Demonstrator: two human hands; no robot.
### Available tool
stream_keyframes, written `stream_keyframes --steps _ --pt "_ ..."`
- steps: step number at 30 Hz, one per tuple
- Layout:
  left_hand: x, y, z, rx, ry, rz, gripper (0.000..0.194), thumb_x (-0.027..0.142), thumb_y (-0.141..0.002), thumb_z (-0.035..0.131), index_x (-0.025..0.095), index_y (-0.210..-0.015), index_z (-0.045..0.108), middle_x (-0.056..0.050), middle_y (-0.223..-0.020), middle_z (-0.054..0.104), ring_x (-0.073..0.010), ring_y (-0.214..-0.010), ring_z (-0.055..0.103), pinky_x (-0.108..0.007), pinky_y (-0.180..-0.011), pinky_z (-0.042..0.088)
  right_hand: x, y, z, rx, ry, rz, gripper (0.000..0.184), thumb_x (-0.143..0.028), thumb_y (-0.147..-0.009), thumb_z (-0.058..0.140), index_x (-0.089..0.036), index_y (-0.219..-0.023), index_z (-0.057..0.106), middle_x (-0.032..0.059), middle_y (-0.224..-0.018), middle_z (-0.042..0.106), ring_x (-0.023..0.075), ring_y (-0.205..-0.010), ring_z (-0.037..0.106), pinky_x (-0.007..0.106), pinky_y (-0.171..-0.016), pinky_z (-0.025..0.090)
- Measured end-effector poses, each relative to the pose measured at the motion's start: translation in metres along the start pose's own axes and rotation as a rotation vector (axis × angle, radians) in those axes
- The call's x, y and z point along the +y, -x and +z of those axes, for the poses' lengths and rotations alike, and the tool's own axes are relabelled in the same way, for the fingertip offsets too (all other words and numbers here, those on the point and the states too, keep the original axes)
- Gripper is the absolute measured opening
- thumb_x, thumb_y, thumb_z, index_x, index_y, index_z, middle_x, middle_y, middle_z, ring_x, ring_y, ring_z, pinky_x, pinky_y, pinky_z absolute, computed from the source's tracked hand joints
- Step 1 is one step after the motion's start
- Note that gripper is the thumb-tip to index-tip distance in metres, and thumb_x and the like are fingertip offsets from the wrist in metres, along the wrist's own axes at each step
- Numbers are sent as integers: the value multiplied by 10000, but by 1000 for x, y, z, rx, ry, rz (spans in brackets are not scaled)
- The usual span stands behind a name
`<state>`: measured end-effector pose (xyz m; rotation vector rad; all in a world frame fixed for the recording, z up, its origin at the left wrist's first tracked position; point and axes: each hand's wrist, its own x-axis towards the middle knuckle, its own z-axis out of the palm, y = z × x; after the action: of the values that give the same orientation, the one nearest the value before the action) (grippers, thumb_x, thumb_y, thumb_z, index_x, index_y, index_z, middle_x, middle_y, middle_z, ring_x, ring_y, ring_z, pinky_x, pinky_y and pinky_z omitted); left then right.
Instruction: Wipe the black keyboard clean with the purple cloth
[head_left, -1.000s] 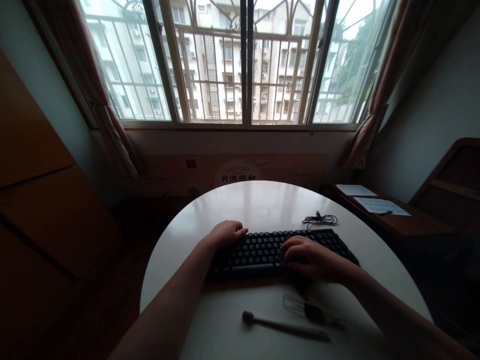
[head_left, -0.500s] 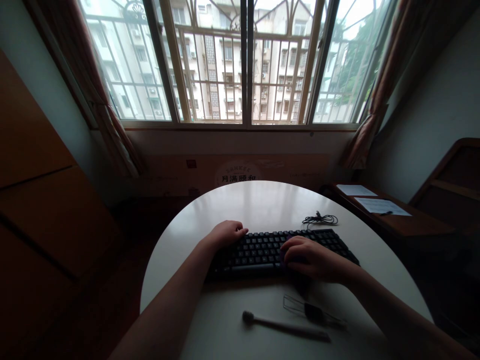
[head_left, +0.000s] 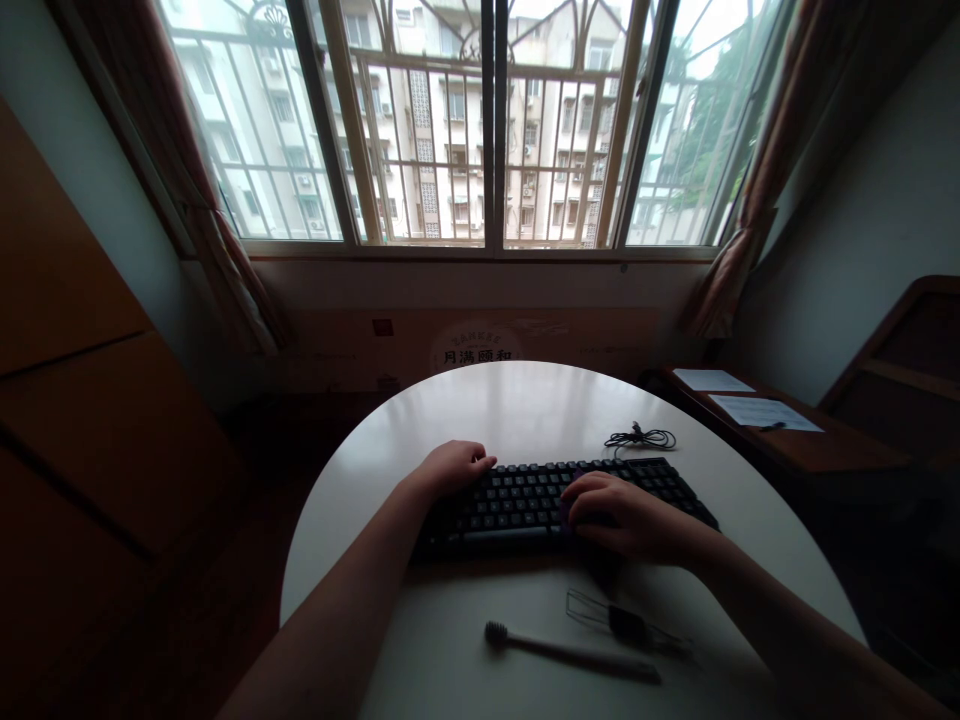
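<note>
A black keyboard [head_left: 517, 500] lies across the white table, its cord coiled and tied behind it. My left hand [head_left: 455, 467] is closed over the keyboard's far left corner, thumb along the top edge. My right hand [head_left: 619, 512] rests over the right half of the keys, fingers curled round a dark purple cloth [head_left: 568, 510]. Most of the cloth is hidden under that hand, and a dark part of it seems to hang past the keyboard's front edge. In front lie a toothbrush-like brush [head_left: 570, 655] and a wire keycap puller [head_left: 626, 627] with a dark middle.
The bundled cord [head_left: 641, 438] sits behind the keyboard on the round white table [head_left: 337, 560]. To the right, a wooden side table [head_left: 832, 455] bears papers [head_left: 765, 412] and a pen. A barred window [head_left: 491, 130] with curtains fills the far wall; a wooden cabinet [head_left: 82, 420] stands left.
</note>
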<state>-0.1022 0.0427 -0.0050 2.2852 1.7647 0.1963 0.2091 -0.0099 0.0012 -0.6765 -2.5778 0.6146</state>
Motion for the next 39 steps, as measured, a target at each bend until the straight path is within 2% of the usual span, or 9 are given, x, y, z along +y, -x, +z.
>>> stream_keyframes --steps 11,19,27,34,39 --pt "1 0 -1 -1 -4 7 427 560 -885 418 236 -868 694 -50 -920 727 -219 -818 627 -281 -627 387 4 1 1 -8 24 8 137 -194 -850 651 -232 -962 719 61 -1168 654 220 -1099 579 368 -964 468" --pt "0 -1 0 -4 4 -2 443 570 -882 419 232 -885 704 -52 -926 728 -218 -820 627 -279 -630 394 1 0 5 39 171 -12 105 -170 -800 709 -247 -864 740 34 -1152 651 218 -1089 571 384 -976 432" --pt "-2 -2 1 0 -6 4 455 571 -888 406 234 -903 711 -52 -933 731 -221 -821 629 -284 -631 393 -18 -1 1 24 260 -10 129 -96 -796 659 -213 -772 708 20 -967 666 190 -936 564 343 -888 436" --pt "0 -2 0 -2 -11 4 436 560 -887 415 235 -873 704 -50 -915 730 -215 -804 626 -281 -621 381 -14 -3 10 53 254 -13 87 -163 -844 659 -219 -831 725 22 -890 654 180 -861 546 334 -844 430" --pt "1 -2 0 -8 -14 -1 420 551 -885 423 237 -857 700 -45 -904 729 -215 -797 626 -281 -611 373 -14 -1 5 22 275 8 97 -146 -818 669 -224 -794 721 15 -850 664 177 -836 554 334 -837 416"
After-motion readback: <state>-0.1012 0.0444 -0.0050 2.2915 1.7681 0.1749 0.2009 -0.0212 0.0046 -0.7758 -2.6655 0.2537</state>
